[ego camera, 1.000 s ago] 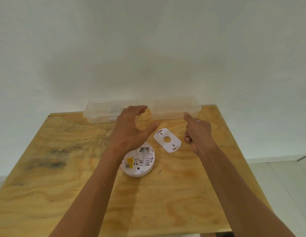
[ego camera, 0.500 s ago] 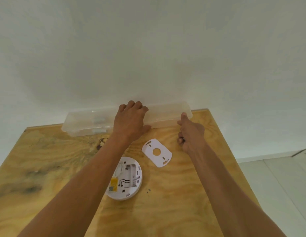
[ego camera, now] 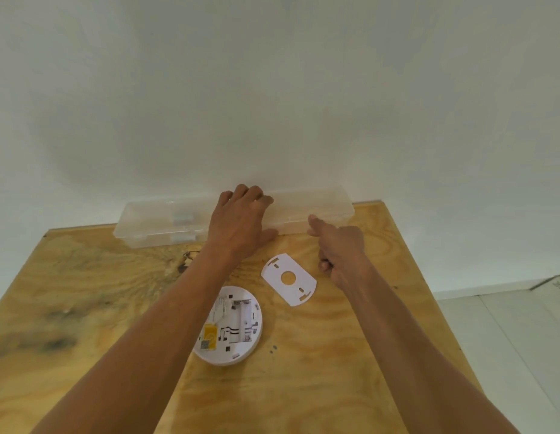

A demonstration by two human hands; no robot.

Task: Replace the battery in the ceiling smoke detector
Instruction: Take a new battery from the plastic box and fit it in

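Note:
The round white smoke detector (ego camera: 238,333) lies back-side up on the plywood table (ego camera: 84,302), its battery bay showing no battery and a yellow label beside the bay. Its white mounting plate (ego camera: 288,279) lies flat just to the right. A long clear plastic box (ego camera: 153,223) sits along the table's far edge against the wall. My left hand (ego camera: 241,220) grips the box's middle, fingers over its top and thumb at its front. My right hand (ego camera: 338,249) is loosely curled, index finger touching the box's front edge near the right end.
A white wall rises directly behind the table. The table's right edge drops to a pale tiled floor (ego camera: 507,333). Small grey items (ego camera: 183,218) show inside the box's left half. Two tiny dark specks (ego camera: 273,348) lie right of the detector.
Both hands reached forward over the detector to the clear box. My left hand went from hovering open to gripping the box; the right index finger came to touch its front.

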